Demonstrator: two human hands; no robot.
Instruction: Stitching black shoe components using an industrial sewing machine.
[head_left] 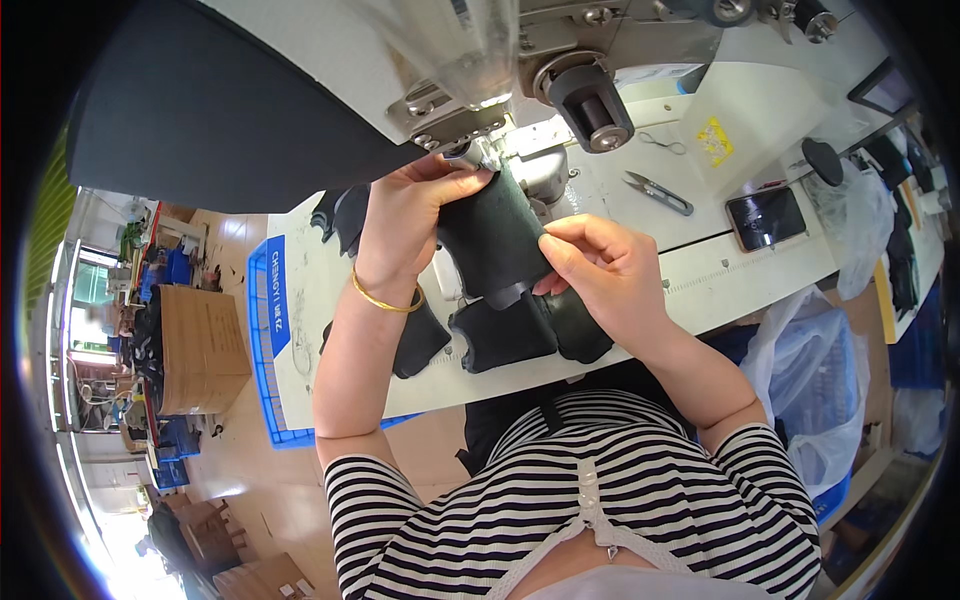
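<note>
A black, leather-like piece with a curved cut-out edge (492,240) lies under the head of a sewing machine (465,125). My left hand (405,205), with a gold bangle at the wrist, grips its upper left edge close beside the needle area. Its fingertips are partly hidden by the machine and the piece. On the opposite side, my right hand (605,270) pinches the right edge between thumb and fingers. More black cut pieces (505,335) lie on the white table just below my hands, and others sit beyond my left wrist.
Thread snips (660,193) and a phone (766,217) rest on the table (700,275) to the right. A blue crate (262,350) stands at the left table edge, with cardboard boxes (205,350) farther left. Clear plastic bags (815,350) hang at the right.
</note>
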